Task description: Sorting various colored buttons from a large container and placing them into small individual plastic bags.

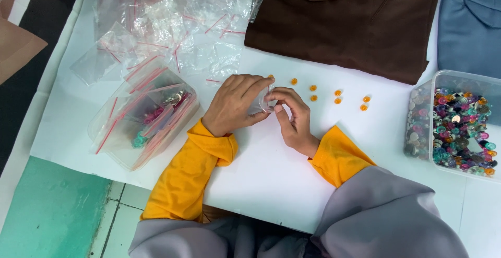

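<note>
Upright, small clear bag (259,103) between hands (235,104).

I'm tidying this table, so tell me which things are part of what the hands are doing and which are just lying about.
In use: left hand, right hand, small clear bag held between them, orange buttons.

Lying about: loose clear bags, tub of filled bags, box of mixed buttons, brown garment, blue garment.

White table surface (271,179), carrying loose clear zip bags (172,28), a clear tray of filled bags (143,119), scattered orange buttons (313,93), a folded brown garment (349,23), a blue garment (469,28), a clear box of mixed buttons (459,125).
</note>
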